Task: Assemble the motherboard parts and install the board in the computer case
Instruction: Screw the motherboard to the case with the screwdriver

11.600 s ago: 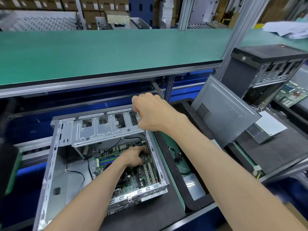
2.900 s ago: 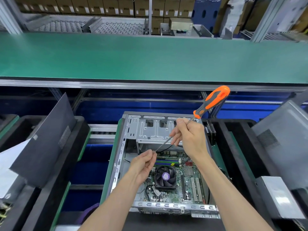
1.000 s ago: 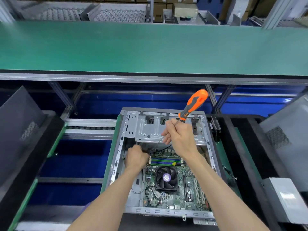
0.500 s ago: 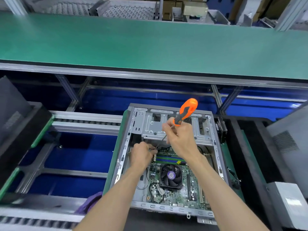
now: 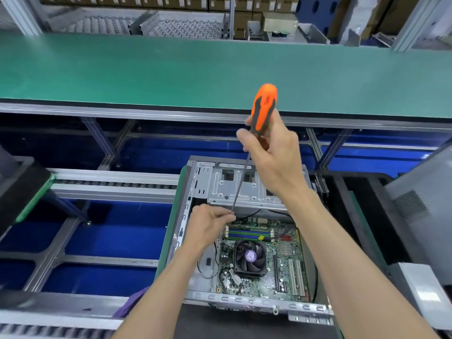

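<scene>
Ahead of you the green worktop (image 5: pixel 171 69) runs the full width of the view. Below its edge your open computer case (image 5: pixel 195 187) lies on its side, with the motherboard (image 5: pixel 286 260) seated inside it and its black fan (image 5: pixel 250 257) near the board's middle. Your right hand (image 5: pixel 271 152) grips the lower part of the orange-and-black handle of the screwdriver (image 5: pixel 264 104), raised above the case. Its thin shaft slants down to your left hand (image 5: pixel 208 223), whose curled fingers pinch the tip at the board's upper left corner.
</scene>
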Motion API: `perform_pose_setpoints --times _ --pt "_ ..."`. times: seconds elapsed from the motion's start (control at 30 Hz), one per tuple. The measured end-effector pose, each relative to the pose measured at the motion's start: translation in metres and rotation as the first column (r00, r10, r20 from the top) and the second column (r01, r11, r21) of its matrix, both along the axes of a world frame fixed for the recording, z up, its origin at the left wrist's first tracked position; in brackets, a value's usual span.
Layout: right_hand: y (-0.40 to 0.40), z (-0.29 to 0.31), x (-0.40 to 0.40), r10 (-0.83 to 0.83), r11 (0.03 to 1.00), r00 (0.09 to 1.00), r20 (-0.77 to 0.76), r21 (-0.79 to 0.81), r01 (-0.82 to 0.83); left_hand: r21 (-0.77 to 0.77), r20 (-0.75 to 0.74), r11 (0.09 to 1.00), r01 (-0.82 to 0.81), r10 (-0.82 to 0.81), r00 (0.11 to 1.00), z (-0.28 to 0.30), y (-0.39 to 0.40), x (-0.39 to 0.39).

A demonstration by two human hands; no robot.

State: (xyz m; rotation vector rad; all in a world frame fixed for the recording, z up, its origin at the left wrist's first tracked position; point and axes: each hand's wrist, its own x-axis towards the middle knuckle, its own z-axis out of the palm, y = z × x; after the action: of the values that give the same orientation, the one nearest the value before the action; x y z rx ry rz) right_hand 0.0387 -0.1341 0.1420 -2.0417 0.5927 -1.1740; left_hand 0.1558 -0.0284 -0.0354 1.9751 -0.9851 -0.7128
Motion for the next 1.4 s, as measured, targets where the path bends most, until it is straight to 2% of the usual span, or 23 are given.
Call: perform_pose_setpoints --times 0.1,0.3,0.63,0.93,1.07,1.23,1.4 --pt "0.000 0.023 0.011 0.015 0.999 0.999 0.045 -0.038 -0.013 -0.096 -0.045 0.995 -0.009 0.005 0.999 0.024 -0.006 0.005" --pt "0.000 0.041 0.027 0.019 0.997 0.999 0.049 -0.081 -0.015 -0.166 0.000 0.986 0.017 -0.017 1.000 0.053 -0.027 0.020" --pt "-0.011 0.016 0.029 -0.009 1.000 1.000 0.013 0.009 0.009 -0.050 0.157 0.997 0.051 -0.042 0.987 0.043 -0.041 0.036" --pt "-0.014 0.007 0.029 -0.001 0.998 1.000 -0.013 0.056 0.002 -0.001 0.161 0.999 0.047 -0.046 0.986 0.035 -0.041 0.035" --pt "-0.015 -0.002 0.029 0.017 0.996 0.999 -0.043 0.090 -0.013 0.047 0.207 0.996 0.076 -0.084 0.975 0.033 -0.041 0.035" --pt "-0.012 -0.020 0.029 0.043 0.994 0.993 -0.108 0.102 -0.032 0.024 0.200 0.997 0.071 -0.074 0.977 0.033 -0.038 0.036" --pt "-0.008 -0.040 0.027 0.072 0.992 0.979 -0.192 0.111 -0.051 -0.089 0.183 0.989 0.117 -0.100 0.978 0.040 -0.038 0.038"
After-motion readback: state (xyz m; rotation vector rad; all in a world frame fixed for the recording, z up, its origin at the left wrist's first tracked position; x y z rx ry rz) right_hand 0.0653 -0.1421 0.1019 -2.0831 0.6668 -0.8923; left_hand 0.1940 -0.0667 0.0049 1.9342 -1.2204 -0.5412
